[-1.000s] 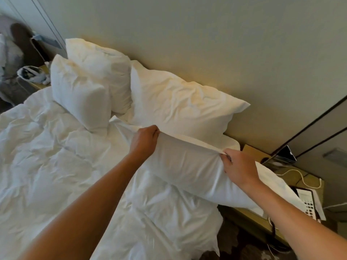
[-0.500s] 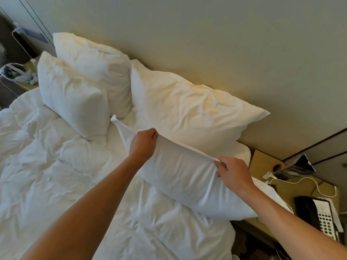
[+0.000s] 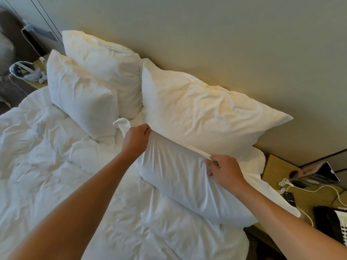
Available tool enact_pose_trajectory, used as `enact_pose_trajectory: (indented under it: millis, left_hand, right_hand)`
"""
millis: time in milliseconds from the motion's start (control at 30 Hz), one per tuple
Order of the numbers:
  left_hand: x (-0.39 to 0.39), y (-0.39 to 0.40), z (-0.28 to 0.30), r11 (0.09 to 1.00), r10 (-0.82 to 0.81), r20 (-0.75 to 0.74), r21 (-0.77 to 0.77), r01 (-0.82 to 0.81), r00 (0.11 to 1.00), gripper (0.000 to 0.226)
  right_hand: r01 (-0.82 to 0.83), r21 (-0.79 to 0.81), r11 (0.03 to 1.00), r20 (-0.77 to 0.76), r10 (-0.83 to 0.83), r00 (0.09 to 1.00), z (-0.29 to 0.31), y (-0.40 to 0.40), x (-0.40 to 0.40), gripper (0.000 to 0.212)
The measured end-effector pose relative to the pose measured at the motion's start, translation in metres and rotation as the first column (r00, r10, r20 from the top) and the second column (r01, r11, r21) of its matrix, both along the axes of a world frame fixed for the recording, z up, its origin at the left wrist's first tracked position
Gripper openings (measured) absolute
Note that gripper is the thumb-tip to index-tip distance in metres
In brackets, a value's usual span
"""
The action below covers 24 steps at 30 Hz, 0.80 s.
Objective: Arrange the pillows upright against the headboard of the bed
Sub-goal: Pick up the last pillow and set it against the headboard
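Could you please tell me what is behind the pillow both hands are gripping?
Behind the gripped pillow a larger pillow leans against the headboard. Its lower edge and the bed beneath are covered.

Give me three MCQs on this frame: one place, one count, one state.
1. Where is the phone?
A. on the nightstand at right
B. on the duvet
C. on a pillow

2. How many pillows show?
A. two
B. four
C. six

3. What is the state of the front right pillow?
A. lying untouched
B. gripped along its top edge by both hands
C. held by one hand only

Key: A, the phone sits on the nightstand. B, two pillows stand at left, one at right, plus the front right pillow. B, the left hand and right hand both pinch its top edge.
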<state>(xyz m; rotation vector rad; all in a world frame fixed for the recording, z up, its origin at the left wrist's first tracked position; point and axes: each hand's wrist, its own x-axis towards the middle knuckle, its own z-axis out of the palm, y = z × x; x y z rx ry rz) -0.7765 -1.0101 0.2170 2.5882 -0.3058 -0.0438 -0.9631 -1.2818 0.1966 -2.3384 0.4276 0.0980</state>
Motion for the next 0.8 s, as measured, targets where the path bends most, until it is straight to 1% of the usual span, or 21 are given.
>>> enact_pose_trajectory:
  millis: [100, 200, 267, 300, 367, 433, 500, 567, 633, 667, 733, 767, 800]
  left_hand:
    - [0.024, 0.011, 0.010, 0.999, 0.025, 0.076, 0.018, -0.027, 0.997, 0.029]
    - [0.040, 0.016, 0.007, 0.997, 0.057, 0.098, 0.047, -0.062, 0.994, 0.025]
    - [0.040, 0.015, -0.009, 0.993, 0.088, 0.027, 0.073, -0.090, 0.996, 0.025]
    - [0.033, 0.013, -0.020, 0.991, 0.117, -0.036, 0.074, -0.114, 0.992, 0.033]
    - [0.013, 0.009, -0.044, 0.987, 0.158, -0.165, 0.054, -0.151, 0.974, 0.057]
    - [-0.012, 0.002, -0.067, 0.984, 0.180, -0.282, 0.036, -0.177, 0.942, 0.073]
    - [-0.037, -0.006, -0.085, 0.979, 0.196, -0.380, 0.019, -0.204, 0.904, 0.082]
    - [-0.058, -0.015, -0.097, 0.980, 0.183, -0.441, 0.007, -0.200, 0.879, 0.084]
    - [-0.073, -0.022, -0.103, 0.983, 0.158, -0.467, -0.008, -0.183, 0.870, 0.080]
    - [-0.078, -0.025, -0.104, 0.983, 0.151, -0.479, -0.021, -0.183, 0.865, 0.078]
    - [-0.088, -0.028, -0.103, 0.979, 0.142, -0.503, -0.053, -0.195, 0.852, 0.075]
    - [-0.092, -0.028, -0.103, 0.977, 0.137, -0.515, -0.069, -0.200, 0.846, 0.074]
    - [-0.095, -0.028, -0.102, 0.974, 0.133, -0.527, -0.085, -0.208, 0.839, 0.074]
  right_hand:
    - [-0.013, 0.051, 0.999, 0.040, 0.011, 0.999, 0.008, 0.011, 0.028, 0.046]
    - [0.006, 0.037, 0.999, 0.035, -0.008, 0.999, 0.006, 0.016, 0.057, 0.046]
    - [0.010, 0.019, 1.000, 0.001, -0.010, 1.000, 0.001, 0.018, 0.070, 0.044]
    - [0.004, 0.015, 1.000, -0.013, -0.004, 1.000, -0.001, 0.020, 0.074, 0.045]
    - [-0.018, -0.021, 1.000, -0.027, 0.018, 0.999, -0.004, 0.023, 0.082, 0.045]
    - [-0.065, -0.110, 0.992, -0.049, 0.060, 0.997, -0.005, 0.024, 0.089, 0.043]
    - [-0.132, -0.258, 0.957, -0.073, 0.117, 0.990, -0.004, 0.023, 0.092, 0.042]
    - [-0.200, -0.444, 0.874, -0.082, 0.182, 0.980, -0.005, 0.021, 0.090, 0.041]
    - [-0.227, -0.562, 0.795, -0.081, 0.220, 0.972, -0.003, 0.021, 0.087, 0.035]
    - [-0.228, -0.589, 0.775, -0.066, 0.235, 0.970, -0.002, 0.021, 0.086, 0.029]
    - [-0.246, -0.589, 0.770, -0.031, 0.283, 0.959, -0.004, 0.022, 0.086, 0.018]
    - [-0.277, -0.569, 0.774, -0.033, 0.315, 0.948, -0.006, 0.025, 0.087, 0.024]
    - [-0.325, -0.533, 0.781, -0.052, 0.353, 0.934, -0.008, 0.028, 0.089, 0.038]
